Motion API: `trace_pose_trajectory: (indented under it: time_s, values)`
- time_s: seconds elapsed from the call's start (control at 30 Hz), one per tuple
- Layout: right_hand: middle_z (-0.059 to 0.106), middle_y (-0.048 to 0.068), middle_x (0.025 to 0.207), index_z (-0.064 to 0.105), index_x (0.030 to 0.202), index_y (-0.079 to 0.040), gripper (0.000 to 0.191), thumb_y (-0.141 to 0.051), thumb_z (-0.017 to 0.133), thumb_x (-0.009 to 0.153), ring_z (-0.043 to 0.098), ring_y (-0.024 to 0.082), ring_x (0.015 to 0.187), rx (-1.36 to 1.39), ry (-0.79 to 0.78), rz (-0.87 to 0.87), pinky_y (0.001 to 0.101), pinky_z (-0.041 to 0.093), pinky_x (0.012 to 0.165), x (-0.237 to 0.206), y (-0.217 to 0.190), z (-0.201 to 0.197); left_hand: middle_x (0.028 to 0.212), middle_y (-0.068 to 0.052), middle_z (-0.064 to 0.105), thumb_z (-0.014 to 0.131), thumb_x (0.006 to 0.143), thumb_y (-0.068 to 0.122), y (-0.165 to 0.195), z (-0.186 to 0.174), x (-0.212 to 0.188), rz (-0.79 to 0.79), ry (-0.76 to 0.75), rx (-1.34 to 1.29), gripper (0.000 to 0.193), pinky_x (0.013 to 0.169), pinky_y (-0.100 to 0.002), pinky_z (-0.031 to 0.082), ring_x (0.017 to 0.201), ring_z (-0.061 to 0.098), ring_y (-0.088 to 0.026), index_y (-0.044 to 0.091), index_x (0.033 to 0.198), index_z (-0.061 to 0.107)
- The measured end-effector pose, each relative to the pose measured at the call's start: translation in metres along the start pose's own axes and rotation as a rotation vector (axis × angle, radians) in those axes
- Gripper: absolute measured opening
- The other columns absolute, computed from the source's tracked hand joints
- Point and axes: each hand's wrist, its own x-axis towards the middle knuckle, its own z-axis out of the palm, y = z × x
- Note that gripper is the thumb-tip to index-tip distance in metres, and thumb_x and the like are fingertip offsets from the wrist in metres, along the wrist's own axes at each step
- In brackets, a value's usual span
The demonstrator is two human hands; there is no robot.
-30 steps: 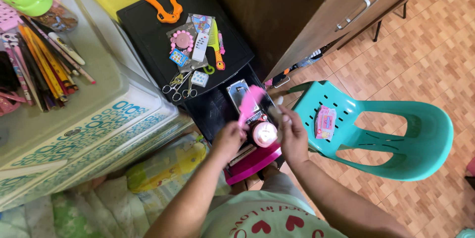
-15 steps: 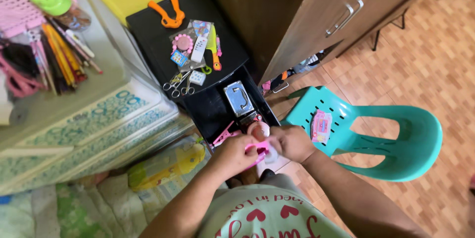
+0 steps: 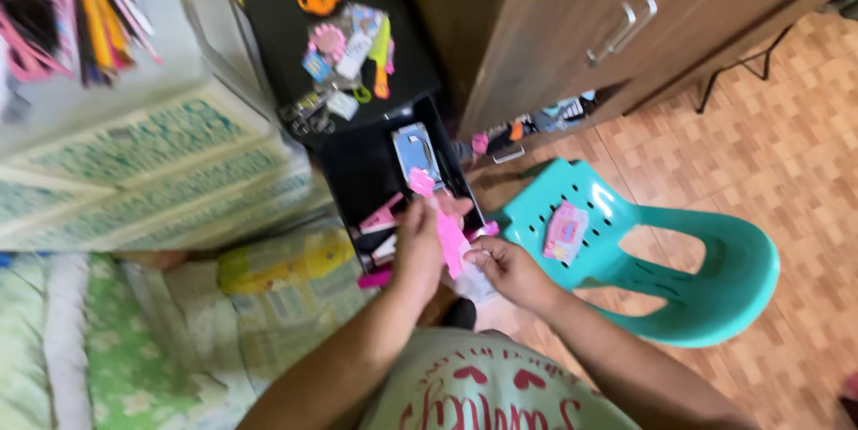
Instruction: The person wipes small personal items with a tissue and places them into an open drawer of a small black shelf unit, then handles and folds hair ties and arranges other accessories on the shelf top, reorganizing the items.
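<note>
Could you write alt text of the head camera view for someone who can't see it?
Seen from above, a person's left hand holds a long pink strip while the right hand touches its lower end, above an open black drawer. A teal plastic chair stands on the right.

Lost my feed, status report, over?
Left hand gripping pink strip. Right hand pinching white wrapper. Open black drawer below, teal chair beside.

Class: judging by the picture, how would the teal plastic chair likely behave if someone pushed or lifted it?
The chair looks like thin moulded plastic with holes in the seat, so it is probably light for its size. On the smooth tiled floor it would likely slide easily. The pink packet lying loose on its seat might slip off.
</note>
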Motion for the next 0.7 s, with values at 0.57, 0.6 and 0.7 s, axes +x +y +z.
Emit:
trace_pose_trajectory:
  time_s: [0.57, 0.6, 0.7]
  values:
    - [0.064, 0.021, 0.134, 0.068, 0.116, 0.002, 0.027, 0.003, 0.066, 0.089, 0.061, 0.037, 0.128, -0.597, 0.139, -0.554, 0.0474, 0.047, 0.112, -0.043, -0.035, -0.018, 0.114, -0.013, 0.065, 0.038, 0.111, 0.040, -0.095, -0.004, -0.003, -0.515, 0.066, -0.556, 0.035, 0.086, -0.042, 0.053, 0.099, 0.066, -0.028, 0.011, 0.119, 0.056]
    - [0.063, 0.021, 0.137, 0.068, 0.113, -0.001, 0.024, 0.000, 0.068, 0.089, 0.061, 0.035, 0.128, -0.575, 0.059, -0.564, 0.0464, 0.048, 0.111, -0.052, -0.027, -0.023, 0.117, -0.014, 0.065, 0.034, 0.109, 0.040, -0.096, -0.010, -0.012, -0.507, 0.161, -0.510, 0.037, 0.091, -0.043, 0.053, 0.103, 0.066, -0.027, 0.011, 0.120, 0.055]
    - [0.069, 0.016, 0.133, 0.069, 0.107, -0.006, 0.014, -0.006, 0.067, 0.094, 0.067, 0.028, 0.122, -0.423, -0.008, -0.375, 0.0386, 0.054, 0.100, -0.085, 0.009, -0.024, 0.120, -0.019, 0.064, 0.031, 0.107, 0.036, -0.096, -0.020, -0.029, -0.517, 0.287, -0.369, 0.036, 0.098, -0.046, 0.053, 0.110, 0.067, -0.034, 0.008, 0.121, 0.049]
